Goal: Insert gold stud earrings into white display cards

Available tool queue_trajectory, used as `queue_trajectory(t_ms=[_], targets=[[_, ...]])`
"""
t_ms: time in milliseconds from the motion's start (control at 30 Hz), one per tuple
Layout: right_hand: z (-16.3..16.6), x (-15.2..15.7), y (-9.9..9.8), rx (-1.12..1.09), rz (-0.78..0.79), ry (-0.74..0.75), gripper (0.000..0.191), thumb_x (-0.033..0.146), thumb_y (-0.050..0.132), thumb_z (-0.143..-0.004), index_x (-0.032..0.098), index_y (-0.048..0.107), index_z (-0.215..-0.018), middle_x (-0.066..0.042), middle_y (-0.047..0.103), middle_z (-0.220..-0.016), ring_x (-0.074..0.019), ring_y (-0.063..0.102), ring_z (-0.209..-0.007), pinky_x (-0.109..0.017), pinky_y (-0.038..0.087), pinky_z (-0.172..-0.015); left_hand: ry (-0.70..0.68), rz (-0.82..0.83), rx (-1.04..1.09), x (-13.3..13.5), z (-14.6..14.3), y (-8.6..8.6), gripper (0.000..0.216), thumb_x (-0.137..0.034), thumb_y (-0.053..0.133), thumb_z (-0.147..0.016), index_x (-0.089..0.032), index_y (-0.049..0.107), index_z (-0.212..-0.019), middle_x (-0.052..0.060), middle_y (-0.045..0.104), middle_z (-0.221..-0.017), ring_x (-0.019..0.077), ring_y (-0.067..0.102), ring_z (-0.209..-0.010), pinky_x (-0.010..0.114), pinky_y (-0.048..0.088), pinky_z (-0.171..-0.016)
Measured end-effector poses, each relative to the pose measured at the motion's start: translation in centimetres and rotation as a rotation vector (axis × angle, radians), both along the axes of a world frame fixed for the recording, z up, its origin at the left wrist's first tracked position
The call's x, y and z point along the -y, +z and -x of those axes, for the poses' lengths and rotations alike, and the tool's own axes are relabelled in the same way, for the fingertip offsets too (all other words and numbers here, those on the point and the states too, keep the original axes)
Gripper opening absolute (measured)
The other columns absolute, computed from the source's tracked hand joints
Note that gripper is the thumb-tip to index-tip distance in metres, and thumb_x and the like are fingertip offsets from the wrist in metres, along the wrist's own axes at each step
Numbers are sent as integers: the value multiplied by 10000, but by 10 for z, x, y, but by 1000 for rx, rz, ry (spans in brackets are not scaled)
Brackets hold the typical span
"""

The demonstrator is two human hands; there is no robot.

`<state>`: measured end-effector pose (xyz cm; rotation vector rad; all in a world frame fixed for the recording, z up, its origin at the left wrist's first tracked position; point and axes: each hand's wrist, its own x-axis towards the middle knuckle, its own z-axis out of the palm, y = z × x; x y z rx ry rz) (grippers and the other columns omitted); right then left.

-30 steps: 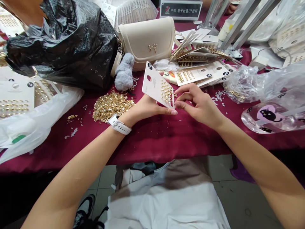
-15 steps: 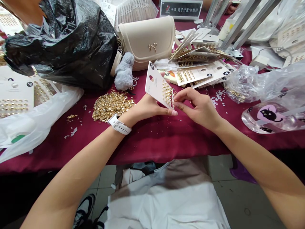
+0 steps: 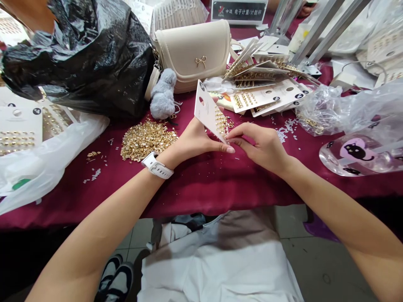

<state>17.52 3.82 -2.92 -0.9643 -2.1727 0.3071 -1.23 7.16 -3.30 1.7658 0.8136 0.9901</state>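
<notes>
My left hand (image 3: 201, 140) grips a white earring card (image 3: 206, 107), tilted up over the maroon table, with its thumb along the bottom edge. Rows of small gold earrings (image 3: 221, 121) cover the card's lower part. At the card's lower right edge, my right hand (image 3: 261, 144) is closed in a pinch. Whatever lies between those fingertips is too small and hidden to make out. Just left of my left wrist lies a heap of small gold pieces (image 3: 146, 140). A few loose gold pieces (image 3: 231, 122) show behind the card.
A black plastic bag (image 3: 94, 54) and a cream handbag (image 3: 195, 50) with a grey plush charm (image 3: 163, 94) stand behind. Earring cards (image 3: 256, 96) are piled at the back right. Clear plastic bags (image 3: 330, 109) lie right; a white bag (image 3: 53, 163) lies left.
The card has turned more edge-on to me. My right fingertips have dropped slightly along its edge and pinch tighter. The black bag has shifted a little left; two shoes now show below.
</notes>
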Motion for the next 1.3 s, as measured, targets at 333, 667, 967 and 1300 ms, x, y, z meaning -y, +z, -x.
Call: queue_trajectory(t_ms=[333, 667, 967, 1300], targets=[[1, 1, 6, 17, -112, -79, 244, 246, 505, -891, 211, 599, -1114, -68, 685, -1019, -205, 644, -941, -386, 519, -867, 43, 75, 127, -1, 0, 2, 1276, -590, 851, -466, -225, 150, -1468, 142, 394, -1360, 326, 398, -1308, 488, 334, -1107], [5, 1, -3, -79, -80, -36, 269, 226, 565, -864, 207, 688, -1103, -71, 708, -1117, -209, 652, -1051, -385, 522, -956, 128, 41, -4, -3, -2, -5, 1242, -613, 812, -535, -273, 105, -1498, 114, 276, -1412, 369, 333, -1314, 527, 327, -1067], [10, 2, -4, -547, 429, -7, 333, 253, 667, -802, 247, 682, -1135, 14, 692, -1171, -200, 644, -1097, -416, 493, -1032, 183, -59, -93, -5, 2, 2, 1170, -619, 845, -464, -218, 328, -1434, 129, 458, -1262, 348, 417, -1216, 473, 373, -1065], [8, -13, -9, -758, 721, 34, 423, 213, 620, -790, 231, 599, -1212, -15, 666, -1228, -178, 592, -1183, -412, 412, -1111, 271, -107, -187, -7, 3, -10, 955, -583, 771, -643, -160, 362, -1396, 136, 437, -1246, 295, 431, -1209, 410, 378, -1093]])
